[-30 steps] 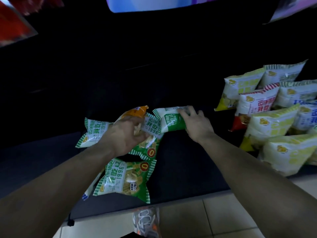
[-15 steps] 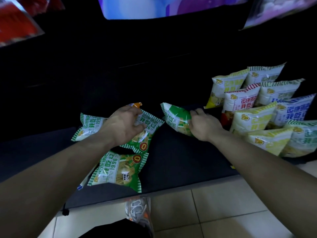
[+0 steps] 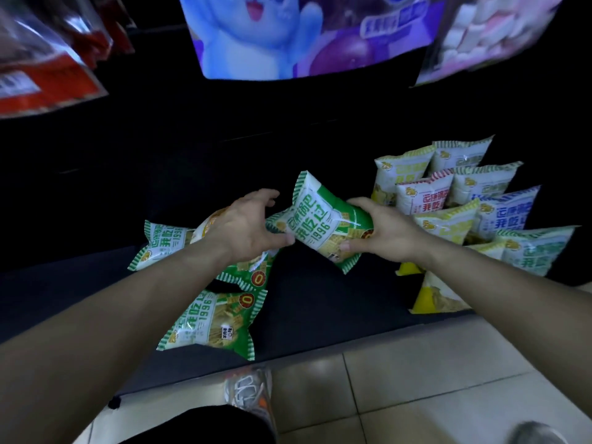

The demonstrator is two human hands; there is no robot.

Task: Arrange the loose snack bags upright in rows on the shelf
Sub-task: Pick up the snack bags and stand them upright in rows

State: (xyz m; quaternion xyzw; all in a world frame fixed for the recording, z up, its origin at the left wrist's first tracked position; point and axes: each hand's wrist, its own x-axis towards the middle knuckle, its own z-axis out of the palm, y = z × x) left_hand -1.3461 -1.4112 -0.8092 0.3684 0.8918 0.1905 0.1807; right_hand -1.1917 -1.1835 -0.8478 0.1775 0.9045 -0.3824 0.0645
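While the right hand [image 3: 384, 233] is clamping fingers on a green bag [image 3: 323, 222], left hand [image 3: 245, 229] hovering fingers apart, placing is looking next: upright beside the right rows [image 3: 426, 200].

Tiled floor [image 3: 416, 379], grey shoe [image 3: 248, 392]

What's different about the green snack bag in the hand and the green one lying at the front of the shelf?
The held green bag is gripped by the right hand above the shelf; the front green bag lies flat on it, with no hand on it. The held green bag is tilted, its white end raised; the front green bag faces straight up. Both are green and white with the same 1996 print.
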